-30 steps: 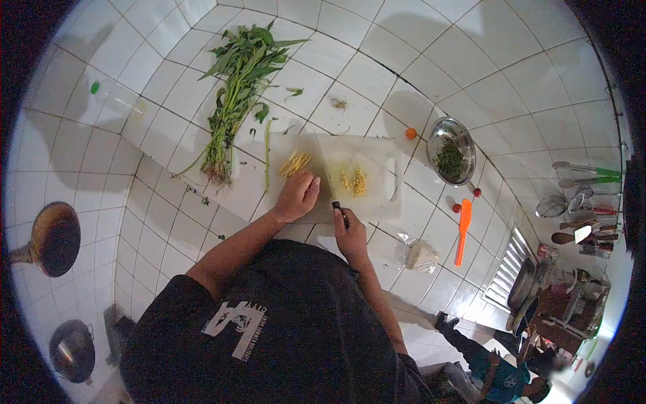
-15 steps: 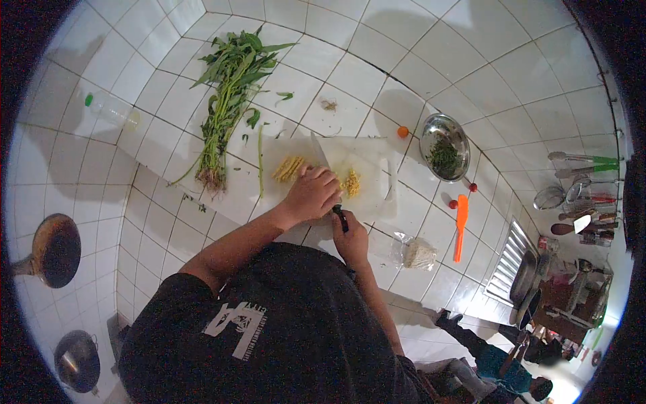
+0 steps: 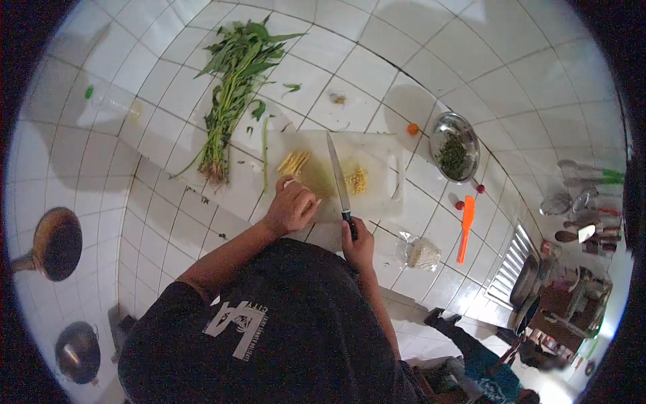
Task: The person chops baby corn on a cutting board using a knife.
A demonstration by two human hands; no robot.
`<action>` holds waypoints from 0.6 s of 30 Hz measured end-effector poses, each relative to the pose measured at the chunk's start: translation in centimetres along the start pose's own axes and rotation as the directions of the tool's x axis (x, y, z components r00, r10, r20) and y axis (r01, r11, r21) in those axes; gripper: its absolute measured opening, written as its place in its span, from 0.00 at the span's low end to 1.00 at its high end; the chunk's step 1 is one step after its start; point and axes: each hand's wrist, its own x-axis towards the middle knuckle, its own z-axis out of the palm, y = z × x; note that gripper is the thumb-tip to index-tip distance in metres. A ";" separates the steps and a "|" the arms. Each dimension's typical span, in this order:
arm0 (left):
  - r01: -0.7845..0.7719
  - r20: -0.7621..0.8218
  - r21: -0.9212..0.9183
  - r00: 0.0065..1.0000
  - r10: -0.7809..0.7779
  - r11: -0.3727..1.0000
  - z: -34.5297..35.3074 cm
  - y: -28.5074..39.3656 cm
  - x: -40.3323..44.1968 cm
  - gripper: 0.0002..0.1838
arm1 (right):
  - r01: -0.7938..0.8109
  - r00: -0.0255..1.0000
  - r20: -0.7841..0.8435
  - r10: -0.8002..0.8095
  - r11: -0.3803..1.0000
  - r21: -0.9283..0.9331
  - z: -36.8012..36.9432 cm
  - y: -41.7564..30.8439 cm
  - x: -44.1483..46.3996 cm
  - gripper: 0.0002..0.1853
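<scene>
We see the knife (image 3: 339,172) over the pale cutting board (image 3: 381,202), with its blade between the yellow strips (image 3: 293,163) on the left and the small yellow pieces (image 3: 357,180) on the right. Its long axis goes forward from the person, with the tip farthest away and leaning a little to the left. The right hand (image 3: 360,248) is closed around the black handle, and we judge this is the proper place to hold it, because the blade looks stiff, thin and probably sharp. The whole knife should be rather light. The left hand (image 3: 289,209) has its fingers curled and lies just beside the near end of the strips; we cannot tell if it touches them or pinches something. The strips lie side by side in a small bundle, slanting forward and to the right. We expect them to be light and quite firm, but maybe moist and slippery, so they are best held together from above, with fingertips bent inward, away from the edge.
</scene>
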 end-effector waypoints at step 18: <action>0.261 0.014 -0.123 0.965 -0.261 0.958 0.4 -1.9 -0.6 0.08 | -0.177 0.965 0.230 0.125 0.960 0.219 -0.3 2.4 2.0 0.18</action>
